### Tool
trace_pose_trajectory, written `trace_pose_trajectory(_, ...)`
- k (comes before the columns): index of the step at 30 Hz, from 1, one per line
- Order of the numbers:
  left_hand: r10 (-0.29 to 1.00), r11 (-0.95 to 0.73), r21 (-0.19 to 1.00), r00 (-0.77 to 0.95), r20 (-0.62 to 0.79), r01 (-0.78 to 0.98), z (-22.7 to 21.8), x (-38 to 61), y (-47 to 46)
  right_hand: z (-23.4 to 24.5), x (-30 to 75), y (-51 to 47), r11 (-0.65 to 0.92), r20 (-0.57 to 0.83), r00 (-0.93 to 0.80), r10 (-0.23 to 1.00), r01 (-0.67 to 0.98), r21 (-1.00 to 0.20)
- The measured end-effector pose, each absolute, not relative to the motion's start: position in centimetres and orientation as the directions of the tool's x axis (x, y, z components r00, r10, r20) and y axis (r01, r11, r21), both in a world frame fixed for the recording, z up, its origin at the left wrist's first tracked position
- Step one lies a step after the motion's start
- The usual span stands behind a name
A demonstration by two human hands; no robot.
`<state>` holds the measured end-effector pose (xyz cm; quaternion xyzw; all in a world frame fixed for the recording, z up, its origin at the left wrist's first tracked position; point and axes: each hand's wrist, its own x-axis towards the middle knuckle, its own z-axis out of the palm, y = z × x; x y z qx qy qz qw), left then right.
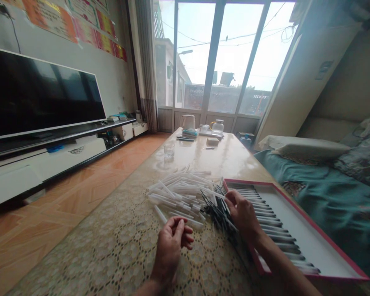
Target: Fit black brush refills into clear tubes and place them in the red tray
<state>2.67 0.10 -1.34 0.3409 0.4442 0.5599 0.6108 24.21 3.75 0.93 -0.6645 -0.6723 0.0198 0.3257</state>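
"what kind of place is this?"
"someone's living room at home: a big flat tv [40,92] on a low cabinet [49,158], a pillow [311,148] on a teal couch [311,185], curtains [144,61]."

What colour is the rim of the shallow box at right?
The box rim is pinkish red; the head view shows it best.

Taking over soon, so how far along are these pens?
Done: pens lie side by side in the red-rimmed box. In hand: the right hand rests on the dark rods; the left hand is curled, its contents unclear. Left: a loose heap of white plastic tubes on the table, plus many dark rods.
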Motion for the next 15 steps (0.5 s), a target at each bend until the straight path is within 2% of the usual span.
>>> trace_pose_trajectory(4,0.977,0.211,0.904,0.113,-0.181,-0.371,-1.3,3.0,-0.1,0.9,23.3,1.1,0.140,0.406,0.135,0.904,0.803,-0.580)
trace_pose_trajectory(8,0.945,0.320,0.861,0.196,-0.261,-0.396,-1.1,3.2,-0.2,0.5,21.7,-0.6,0.199,0.323,0.120,0.939,0.578,-0.791)
trace_pose_trajectory(11,0.925,0.375,0.810,0.237,-0.297,-0.451,-1.0,3.2,-0.4,0.4,20.4,-1.6,0.209,0.274,0.047,0.960,0.529,-0.823)
trace_pose_trajectory(15,0.922,0.386,0.744,0.216,-0.320,-0.545,-0.9,3.0,-0.5,0.5,19.4,-2.4,0.236,0.264,-0.036,0.964,0.572,-0.785)
